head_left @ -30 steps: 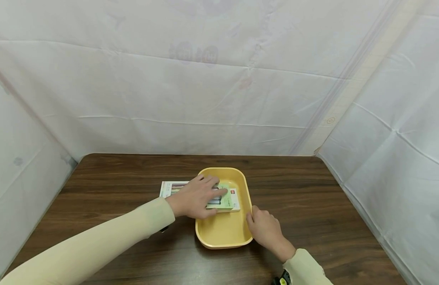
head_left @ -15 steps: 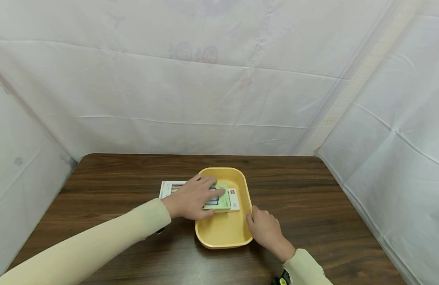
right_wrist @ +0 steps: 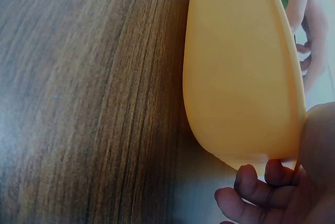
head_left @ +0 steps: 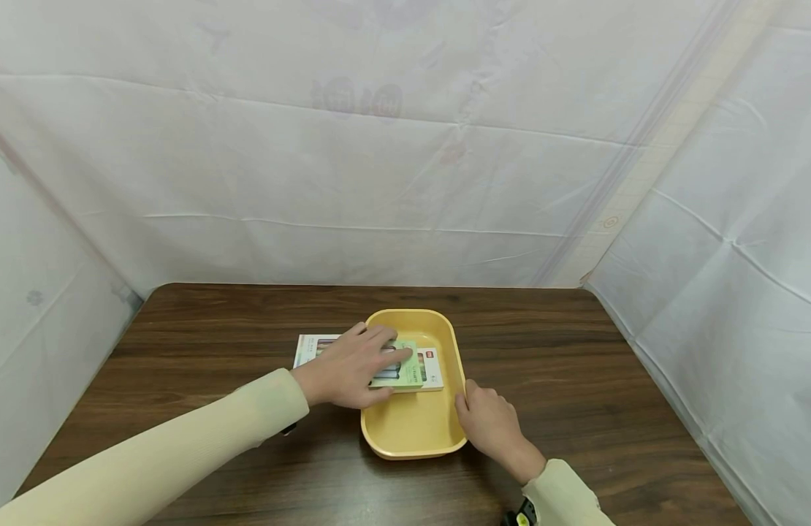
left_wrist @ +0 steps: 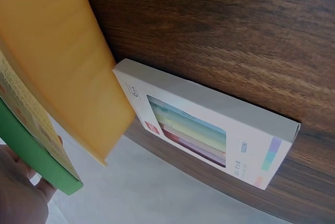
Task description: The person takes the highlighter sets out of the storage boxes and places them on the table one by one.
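Observation:
A yellow plastic tray (head_left: 415,432) stands on the table. My left hand (head_left: 348,371) reaches over its left rim and holds a flat green box (head_left: 412,375) with a pen picture on it, fingers spread over the top. In the left wrist view, fingertips (left_wrist: 46,188) lie at that green box (left_wrist: 67,181). Beneath it a white box (head_left: 435,376) with a red logo shows inside the tray. Another white box (left_wrist: 196,130), of pastel pens behind a window, lies outside against the tray's left wall. My right hand (head_left: 494,425) grips the tray's right rim, thumb inside.
The dark wood table (head_left: 563,365) extends around the tray on all sides. White sheeting (head_left: 405,183) hangs behind the table and along both sides. A dark wrist strap (head_left: 527,511) shows at the right cuff.
My left hand has shifted slightly left with the green box, so more of the white box in the tray shows. The right hand and tray have stayed put.

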### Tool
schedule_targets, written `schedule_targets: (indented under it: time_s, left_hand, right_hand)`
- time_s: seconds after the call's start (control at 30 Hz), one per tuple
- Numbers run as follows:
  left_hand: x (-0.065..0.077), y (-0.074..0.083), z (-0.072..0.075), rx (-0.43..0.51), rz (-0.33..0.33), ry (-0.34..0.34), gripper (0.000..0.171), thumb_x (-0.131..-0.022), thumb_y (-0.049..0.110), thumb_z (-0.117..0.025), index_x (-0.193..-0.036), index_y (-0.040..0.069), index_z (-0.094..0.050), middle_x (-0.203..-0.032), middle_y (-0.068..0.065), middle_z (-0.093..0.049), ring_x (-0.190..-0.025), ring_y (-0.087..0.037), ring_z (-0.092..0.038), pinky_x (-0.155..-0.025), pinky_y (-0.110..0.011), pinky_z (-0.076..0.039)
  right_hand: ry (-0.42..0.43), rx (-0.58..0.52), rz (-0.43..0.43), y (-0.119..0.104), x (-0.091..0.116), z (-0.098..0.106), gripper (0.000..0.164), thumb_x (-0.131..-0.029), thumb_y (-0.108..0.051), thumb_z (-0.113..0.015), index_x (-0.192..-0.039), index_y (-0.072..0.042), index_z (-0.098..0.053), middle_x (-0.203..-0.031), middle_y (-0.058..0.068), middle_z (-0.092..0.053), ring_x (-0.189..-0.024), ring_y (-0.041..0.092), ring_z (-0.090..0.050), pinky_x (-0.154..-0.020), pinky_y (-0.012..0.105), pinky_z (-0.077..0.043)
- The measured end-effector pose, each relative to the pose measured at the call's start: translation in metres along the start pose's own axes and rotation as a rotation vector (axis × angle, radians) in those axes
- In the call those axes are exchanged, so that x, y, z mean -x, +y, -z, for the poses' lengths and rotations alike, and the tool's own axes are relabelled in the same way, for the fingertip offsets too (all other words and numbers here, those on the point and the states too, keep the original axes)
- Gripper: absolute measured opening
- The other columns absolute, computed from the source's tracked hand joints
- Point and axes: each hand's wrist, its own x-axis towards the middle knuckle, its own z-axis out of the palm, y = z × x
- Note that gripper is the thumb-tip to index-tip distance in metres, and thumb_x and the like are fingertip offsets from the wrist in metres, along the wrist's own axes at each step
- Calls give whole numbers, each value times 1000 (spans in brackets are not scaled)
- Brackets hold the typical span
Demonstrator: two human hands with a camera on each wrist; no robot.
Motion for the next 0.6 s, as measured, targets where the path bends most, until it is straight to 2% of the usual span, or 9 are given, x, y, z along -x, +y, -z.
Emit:
schedule_targets:
  time_s: [0.6]
  left_hand:
    - [14, -5, 3, -3, -16, 61, 56, -85, 51, -53, -135, 27, -54, -124, -8, -55, -108, -20, -51, -83, -37, -39]
  right_hand:
    - [5, 3, -5, 2, -1, -3, 23, -98, -23, -47, -82, -8, -56, -57, 0, -47, -46, 14, -46, -43, 30, -33]
